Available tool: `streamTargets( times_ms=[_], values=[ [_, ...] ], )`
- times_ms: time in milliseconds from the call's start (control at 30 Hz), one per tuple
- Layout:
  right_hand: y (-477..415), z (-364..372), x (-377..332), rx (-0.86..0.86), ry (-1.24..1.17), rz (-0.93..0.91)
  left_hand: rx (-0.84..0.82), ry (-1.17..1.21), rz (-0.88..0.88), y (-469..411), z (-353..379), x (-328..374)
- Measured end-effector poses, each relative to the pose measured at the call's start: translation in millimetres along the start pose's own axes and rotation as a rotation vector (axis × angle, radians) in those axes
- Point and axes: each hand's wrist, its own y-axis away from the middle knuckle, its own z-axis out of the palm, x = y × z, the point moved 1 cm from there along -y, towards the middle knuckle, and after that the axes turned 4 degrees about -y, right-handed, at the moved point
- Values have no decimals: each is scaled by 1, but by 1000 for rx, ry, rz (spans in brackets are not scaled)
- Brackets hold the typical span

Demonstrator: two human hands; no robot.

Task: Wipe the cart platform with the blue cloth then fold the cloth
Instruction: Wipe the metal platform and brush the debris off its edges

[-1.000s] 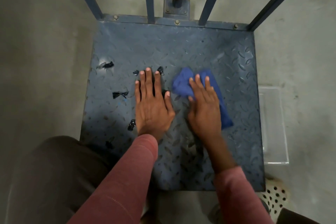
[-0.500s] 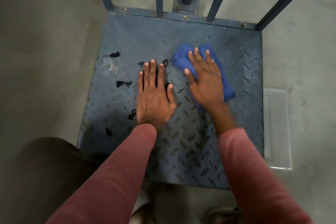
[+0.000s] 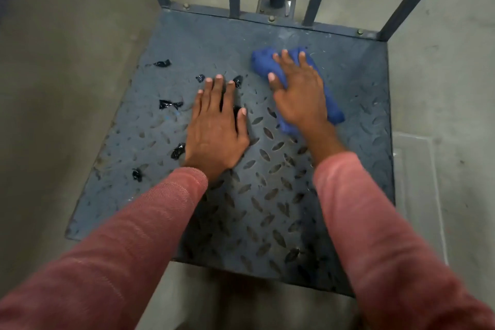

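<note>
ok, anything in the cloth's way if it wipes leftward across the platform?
Yes: the left hand lies flat on the platform just left of the blue cloth, with black scraps scattered around and beyond it.

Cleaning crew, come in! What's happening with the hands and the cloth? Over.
Left hand flat on cart platform, holding nothing. Right hand pressing blue cloth on its far side. Black scraps scattered around left hand.

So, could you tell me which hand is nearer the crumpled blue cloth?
The right hand: it presses on the crumpled blue cloth. The left hand rests flat on the grey checker-plate cart platform to the cloth's left, apart from it.
</note>
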Motion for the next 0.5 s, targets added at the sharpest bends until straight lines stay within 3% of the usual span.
streamTargets(
  times_ms=[233,400,500],
  values=[
    [8,-2,-2,-21,45,-1,-138,-190,26,10,-12,8],
    [117,0,-16,0,-19,11,-291,-323,199,37,-37,-3],
    [194,5,-33,39,-18,33,-218,-292,388,73,-40,-26]
  ],
)
